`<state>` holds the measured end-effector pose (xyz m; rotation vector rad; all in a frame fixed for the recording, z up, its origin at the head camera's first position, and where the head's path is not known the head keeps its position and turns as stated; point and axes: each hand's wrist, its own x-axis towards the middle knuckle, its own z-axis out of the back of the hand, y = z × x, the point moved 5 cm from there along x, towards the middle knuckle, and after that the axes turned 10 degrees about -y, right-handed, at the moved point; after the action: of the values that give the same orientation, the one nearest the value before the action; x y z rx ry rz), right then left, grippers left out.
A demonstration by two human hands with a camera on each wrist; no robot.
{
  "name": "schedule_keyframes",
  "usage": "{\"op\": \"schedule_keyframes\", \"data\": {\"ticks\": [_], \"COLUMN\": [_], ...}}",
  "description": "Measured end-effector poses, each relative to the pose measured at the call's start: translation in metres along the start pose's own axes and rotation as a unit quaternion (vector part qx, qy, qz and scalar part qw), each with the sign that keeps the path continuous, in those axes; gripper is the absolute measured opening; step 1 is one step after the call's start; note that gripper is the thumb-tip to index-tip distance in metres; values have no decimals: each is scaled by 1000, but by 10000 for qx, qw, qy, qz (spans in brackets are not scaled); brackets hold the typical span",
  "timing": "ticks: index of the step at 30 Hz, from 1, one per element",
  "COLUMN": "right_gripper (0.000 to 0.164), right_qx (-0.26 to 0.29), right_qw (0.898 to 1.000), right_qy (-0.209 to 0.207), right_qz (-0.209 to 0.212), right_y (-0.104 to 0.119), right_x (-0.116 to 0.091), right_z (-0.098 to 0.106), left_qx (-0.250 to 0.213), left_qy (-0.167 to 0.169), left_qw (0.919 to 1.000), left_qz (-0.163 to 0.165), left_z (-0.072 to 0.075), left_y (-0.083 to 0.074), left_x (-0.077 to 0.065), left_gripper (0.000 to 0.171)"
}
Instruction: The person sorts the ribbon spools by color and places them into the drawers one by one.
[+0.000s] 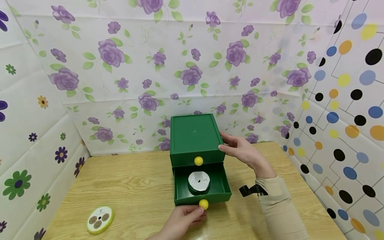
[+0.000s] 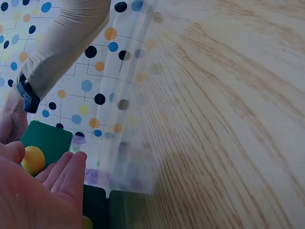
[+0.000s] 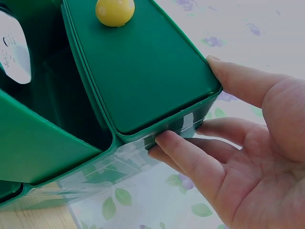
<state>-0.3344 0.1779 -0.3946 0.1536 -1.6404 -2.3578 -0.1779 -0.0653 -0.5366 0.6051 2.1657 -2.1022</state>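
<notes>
A green drawer cabinet [image 1: 194, 133] stands on the table with its lower drawer [image 1: 220, 186] pulled out. In that drawer lies a round spool-like disc [image 1: 199, 180] with a white label, a dark centre hole and a green side. At the lower drawer's yellow knob [image 1: 203, 204], my left hand [image 1: 183, 221] pinches with thumb and fingers; the left wrist view shows the hand [image 2: 47, 191] partly covering a yellow knob [image 2: 33, 160]. My right hand [image 3: 257, 143] rests against the cabinet's upper right corner, thumb on the top edge and fairly straight fingers touching the side wall.
A flat round disc [image 1: 100, 220] with a yellow rim and brown circles on its label lies at the table's front left. The upper drawer, with its own yellow knob [image 1: 198, 161], is closed. Patterned sheets [image 1: 111, 53] stand behind and beside the wooden table [image 1: 135, 186].
</notes>
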Motion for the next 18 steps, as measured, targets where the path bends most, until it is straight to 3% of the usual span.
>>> {"op": "schedule_keyframes", "data": {"ticks": [18], "right_gripper": [78], "right_qx": [-12], "right_qw": [10000], "right_qy": [-9], "right_qz": [37], "right_y": [-2], "right_x": [1], "right_z": [1], "left_qx": [-238], "left_qy": [-17], "left_qw": [9997], "left_qz": [-107], "left_z": [-4], "left_y": [-5], "left_x": [1], "left_gripper": [46]}}
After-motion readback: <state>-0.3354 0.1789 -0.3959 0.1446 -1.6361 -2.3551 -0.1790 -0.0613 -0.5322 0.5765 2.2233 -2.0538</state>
